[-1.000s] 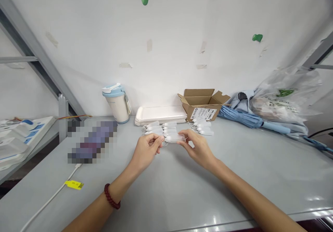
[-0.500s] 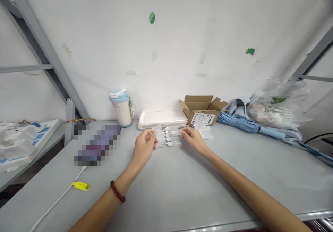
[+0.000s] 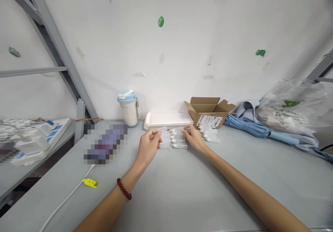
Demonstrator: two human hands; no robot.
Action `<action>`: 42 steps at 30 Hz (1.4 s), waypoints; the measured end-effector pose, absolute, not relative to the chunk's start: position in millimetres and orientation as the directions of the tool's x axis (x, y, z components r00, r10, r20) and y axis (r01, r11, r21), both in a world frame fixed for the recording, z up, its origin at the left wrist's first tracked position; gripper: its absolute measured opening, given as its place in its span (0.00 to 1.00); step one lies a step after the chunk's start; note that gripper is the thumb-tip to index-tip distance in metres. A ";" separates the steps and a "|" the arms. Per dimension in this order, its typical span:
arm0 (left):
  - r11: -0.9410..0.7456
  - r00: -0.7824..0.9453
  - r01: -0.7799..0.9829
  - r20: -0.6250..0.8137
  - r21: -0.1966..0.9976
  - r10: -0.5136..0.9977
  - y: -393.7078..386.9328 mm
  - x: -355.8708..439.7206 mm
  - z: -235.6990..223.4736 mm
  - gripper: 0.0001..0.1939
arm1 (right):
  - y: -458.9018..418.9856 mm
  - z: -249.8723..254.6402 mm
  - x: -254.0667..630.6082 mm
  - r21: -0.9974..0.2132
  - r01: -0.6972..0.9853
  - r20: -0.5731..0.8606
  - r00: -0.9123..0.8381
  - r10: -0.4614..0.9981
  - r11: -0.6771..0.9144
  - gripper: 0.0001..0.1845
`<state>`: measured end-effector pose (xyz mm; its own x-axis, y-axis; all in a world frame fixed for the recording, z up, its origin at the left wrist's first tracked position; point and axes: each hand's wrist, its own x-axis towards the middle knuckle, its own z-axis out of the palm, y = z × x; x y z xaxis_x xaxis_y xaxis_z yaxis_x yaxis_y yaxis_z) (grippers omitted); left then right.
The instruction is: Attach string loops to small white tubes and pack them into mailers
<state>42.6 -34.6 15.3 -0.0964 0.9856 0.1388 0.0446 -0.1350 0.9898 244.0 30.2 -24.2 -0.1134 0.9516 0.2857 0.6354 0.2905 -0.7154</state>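
Our left fingers (image 3: 156, 137) and right fingers (image 3: 188, 135) stand narrow; any hold, we cannot tell. Between them, tubes (image 3: 180, 146) seem light, slippery: best pinched mid-body.

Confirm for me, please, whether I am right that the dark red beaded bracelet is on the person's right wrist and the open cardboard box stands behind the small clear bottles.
Not quite: the dark red beaded bracelet is on the person's left wrist, as the head view shows. The open cardboard box does stand behind the small clear bottles.
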 end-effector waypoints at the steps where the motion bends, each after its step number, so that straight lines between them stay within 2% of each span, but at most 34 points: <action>1: -0.132 -0.095 0.044 0.135 0.990 0.986 -35.0 42.4 15.5 0.11 | 30.6 -25.4 243.6 -0.710 0.639 0.293 -0.114 0.949 0.296 0.12; 15: -0.130 -0.097 0.061 0.135 0.990 0.986 -32.6 41.4 11.9 0.10 | 29.0 -28.5 246.3 -0.593 0.716 0.364 -0.169 0.916 0.368 0.17; 22: -0.131 -0.087 0.086 0.138 0.988 0.987 -34.2 41.4 13.8 0.10 | 23.0 0.8 303.2 -0.369 0.871 0.355 -0.190 0.915 0.324 0.08; 29: -0.103 -0.077 0.123 0.113 0.987 0.991 -34.7 41.6 11.5 0.11 | 25.4 13.2 359.1 -0.204 0.947 0.295 -0.183 0.938 0.249 0.12; 36: -0.097 -0.068 0.152 0.109 0.984 0.992 -36.1 43.5 9.8 0.11 | 31.4 -0.4 363.2 -0.176 0.962 0.230 -0.167 0.959 0.210 0.19; 42: -0.095 -0.050 0.142 0.103 0.985 0.993 -34.5 44.4 6.7 0.11 | 29.2 4.1 359.0 -0.238 0.948 0.285 -0.141 0.948 0.213 0.15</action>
<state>44.4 -34.5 6.7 -0.0497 0.9934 0.1032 0.1421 -0.0953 0.9853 359.0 29.2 4.1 -0.1414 0.9481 0.2847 0.9476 0.2129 -0.2384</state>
